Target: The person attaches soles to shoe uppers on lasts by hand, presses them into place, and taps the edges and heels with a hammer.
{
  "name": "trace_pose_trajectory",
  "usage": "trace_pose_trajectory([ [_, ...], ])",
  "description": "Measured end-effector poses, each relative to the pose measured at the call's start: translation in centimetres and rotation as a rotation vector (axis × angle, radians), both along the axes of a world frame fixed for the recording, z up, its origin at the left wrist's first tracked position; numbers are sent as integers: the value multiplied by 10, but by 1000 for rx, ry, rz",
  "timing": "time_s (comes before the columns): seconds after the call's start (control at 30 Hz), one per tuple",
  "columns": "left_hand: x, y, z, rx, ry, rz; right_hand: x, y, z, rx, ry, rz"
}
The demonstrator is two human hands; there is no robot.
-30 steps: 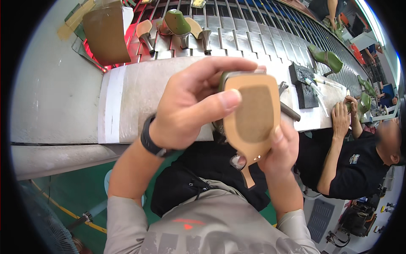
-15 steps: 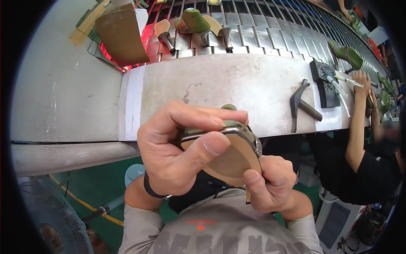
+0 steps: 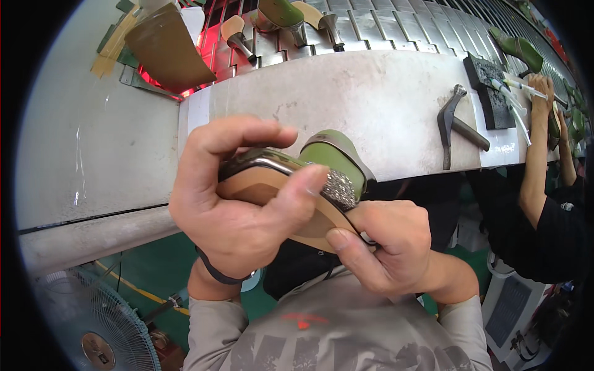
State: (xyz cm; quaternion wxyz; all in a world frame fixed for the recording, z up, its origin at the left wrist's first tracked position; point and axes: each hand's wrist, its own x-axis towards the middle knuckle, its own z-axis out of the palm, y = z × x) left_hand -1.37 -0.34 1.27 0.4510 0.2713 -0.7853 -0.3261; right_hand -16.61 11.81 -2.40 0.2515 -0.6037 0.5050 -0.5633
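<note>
Your left hand and right hand are bare — no gloves, no rings visible. A dark band circles your left wrist, with a small pale part at its edge. You wear a grey long-sleeved top — sleeves pushed back from the wrists, a small red mark and darker grey lettering across the chest.

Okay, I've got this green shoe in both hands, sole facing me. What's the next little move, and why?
Probably press the left hand's thumb along the tan sole of the green shoe toward the toe. The right hand already grips the other end, the thumb lies across the sole beside the glittery trim, and the hammer lies untouched on the workbench.
</note>
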Motion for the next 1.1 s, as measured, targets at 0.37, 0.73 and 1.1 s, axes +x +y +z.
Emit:
trace_pose_trajectory([
  [0.37, 9, -35, -17, 383, 257, 97, -2, -17, -20, 35, 142, -78],
  [0.73, 10, -39, -22, 392, 291, 116, -2, -27, -23, -78, 226, -91],
  [1.1, 2, -32, -8, 335, 187, 40, -27, -31, -7, -97, 484, -281],
])
